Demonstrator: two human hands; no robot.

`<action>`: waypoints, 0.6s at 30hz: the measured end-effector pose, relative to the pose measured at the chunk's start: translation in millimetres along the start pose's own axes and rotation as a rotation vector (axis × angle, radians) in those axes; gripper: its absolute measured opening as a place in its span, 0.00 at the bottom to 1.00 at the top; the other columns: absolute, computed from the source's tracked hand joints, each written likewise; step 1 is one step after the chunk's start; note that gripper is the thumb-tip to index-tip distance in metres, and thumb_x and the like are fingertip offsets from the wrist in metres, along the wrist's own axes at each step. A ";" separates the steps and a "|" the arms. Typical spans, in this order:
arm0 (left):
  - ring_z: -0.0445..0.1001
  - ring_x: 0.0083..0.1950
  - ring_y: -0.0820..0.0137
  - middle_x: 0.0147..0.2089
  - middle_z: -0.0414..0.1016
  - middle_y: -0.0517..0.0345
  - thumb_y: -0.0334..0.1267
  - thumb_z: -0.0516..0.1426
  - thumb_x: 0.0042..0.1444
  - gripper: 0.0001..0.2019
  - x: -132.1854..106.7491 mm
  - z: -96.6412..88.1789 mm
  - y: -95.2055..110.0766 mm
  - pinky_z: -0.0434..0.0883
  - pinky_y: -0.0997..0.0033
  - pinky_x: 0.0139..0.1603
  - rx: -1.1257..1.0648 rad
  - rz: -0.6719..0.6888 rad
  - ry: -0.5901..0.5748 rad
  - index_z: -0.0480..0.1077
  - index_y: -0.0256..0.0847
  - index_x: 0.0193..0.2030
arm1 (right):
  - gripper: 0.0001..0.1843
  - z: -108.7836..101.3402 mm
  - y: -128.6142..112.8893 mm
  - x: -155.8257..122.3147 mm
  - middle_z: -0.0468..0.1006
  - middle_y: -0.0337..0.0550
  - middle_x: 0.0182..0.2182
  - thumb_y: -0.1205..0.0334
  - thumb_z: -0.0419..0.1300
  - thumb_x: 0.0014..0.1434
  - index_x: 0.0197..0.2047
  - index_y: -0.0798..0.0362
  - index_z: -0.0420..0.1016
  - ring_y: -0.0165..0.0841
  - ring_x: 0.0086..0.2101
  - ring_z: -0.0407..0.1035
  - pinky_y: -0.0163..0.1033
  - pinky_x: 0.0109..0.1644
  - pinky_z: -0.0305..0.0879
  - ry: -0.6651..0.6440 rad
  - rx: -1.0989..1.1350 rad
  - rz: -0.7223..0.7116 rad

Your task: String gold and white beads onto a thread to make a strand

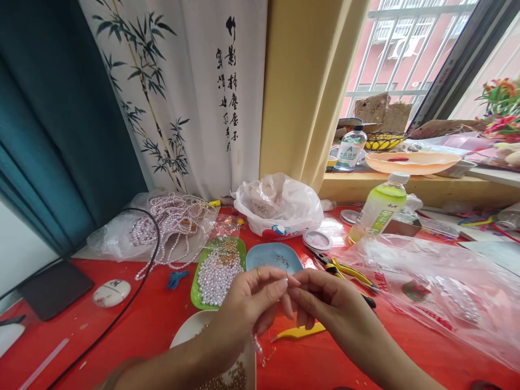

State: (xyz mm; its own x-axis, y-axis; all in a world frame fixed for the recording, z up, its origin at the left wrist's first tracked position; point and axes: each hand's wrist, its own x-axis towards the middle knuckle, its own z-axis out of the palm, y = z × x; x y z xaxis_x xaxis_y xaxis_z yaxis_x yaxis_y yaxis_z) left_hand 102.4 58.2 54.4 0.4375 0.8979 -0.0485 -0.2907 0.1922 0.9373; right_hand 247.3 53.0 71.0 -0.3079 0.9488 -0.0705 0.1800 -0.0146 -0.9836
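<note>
My left hand [252,303] is closed in a pinch, with a small pearl bead showing at its fingertips. From beneath its fingers hangs a short pearl bead strand [257,345] ending in a thin gold chain [268,356]. My right hand [325,303] meets it, thumb and index finger pressed together next to the bead; what lies between them is too small to make out. Below both hands lie yellow tweezers [299,331]. A green tray [195,290] of pearl and gold beads and a blue tray [258,250] with small pieces stand behind. My left forearm partly covers a white bowl [179,337] of tiny beads.
Yellow-black pliers [350,272] lie to the right, near a drink bottle [382,208] and a clear plastic bag [439,292]. Pearl strings [173,216] are heaped at back left. A black cable [156,244] crosses the red table [134,346] past a mouse [111,293].
</note>
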 end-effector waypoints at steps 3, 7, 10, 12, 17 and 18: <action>0.49 0.13 0.86 0.20 0.66 0.63 0.39 0.54 0.50 0.10 0.1 -0.5 0.3 0.43 0.78 0.14 0.031 0.005 0.030 0.69 0.36 0.36 | 0.08 1.4 -0.4 -2.7 0.68 0.36 0.20 0.61 0.52 0.53 0.26 0.55 0.66 0.23 0.20 0.61 0.28 0.24 0.59 0.010 -0.053 -0.042; 0.47 0.13 0.85 0.19 0.65 0.62 0.41 0.55 0.48 0.12 0.6 0.9 1.0 0.42 0.78 0.14 0.047 -0.009 0.045 0.70 0.35 0.36 | 0.08 1.3 -0.1 -4.8 0.67 0.36 0.20 0.61 0.50 0.55 0.28 0.55 0.65 0.24 0.21 0.61 0.29 0.23 0.58 -0.002 -0.170 -0.096; 0.47 0.14 0.85 0.18 0.64 0.63 0.40 0.55 0.48 0.11 0.2 2.4 0.5 0.46 0.78 0.15 0.021 -0.008 0.064 0.71 0.35 0.34 | 0.10 0.6 -0.4 -7.1 0.66 0.36 0.20 0.62 0.47 0.57 0.26 0.54 0.64 0.24 0.20 0.58 0.29 0.23 0.56 0.005 -0.304 -0.182; 0.46 0.14 0.86 0.18 0.63 0.64 0.39 0.56 0.48 0.09 -0.7 2.9 0.0 0.48 0.78 0.16 0.000 -0.005 0.067 0.71 0.35 0.31 | 0.12 0.5 -0.2 -8.6 0.65 0.35 0.20 0.64 0.46 0.58 0.25 0.53 0.64 0.24 0.21 0.57 0.29 0.24 0.55 0.026 -0.410 -0.260; 0.43 0.14 0.87 0.18 0.65 0.63 0.38 0.55 0.48 0.08 -1.9 2.5 1.4 0.45 0.79 0.15 -0.048 -0.009 0.062 0.70 0.34 0.29 | 0.12 2.9 6.6 -8.1 0.61 0.34 0.17 0.67 0.45 0.58 0.23 0.53 0.60 0.24 0.18 0.54 0.29 0.22 0.52 0.114 -0.646 -0.409; 0.44 0.14 0.87 0.18 0.65 0.63 0.37 0.55 0.48 0.08 -1.7 2.3 2.1 0.43 0.79 0.15 -0.056 -0.013 0.060 0.69 0.34 0.29 | 0.12 3.6 9.0 -7.5 0.62 0.34 0.17 0.68 0.45 0.58 0.23 0.53 0.60 0.24 0.18 0.54 0.29 0.21 0.52 0.131 -0.696 -0.462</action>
State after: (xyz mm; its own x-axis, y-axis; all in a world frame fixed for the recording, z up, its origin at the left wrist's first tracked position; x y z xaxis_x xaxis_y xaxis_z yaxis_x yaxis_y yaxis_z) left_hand 103.0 56.2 57.1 0.3898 0.9172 -0.0827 -0.3333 0.2242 0.9158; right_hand 247.9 44.6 62.0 -0.3892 0.8412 0.3754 0.6101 0.5407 -0.5791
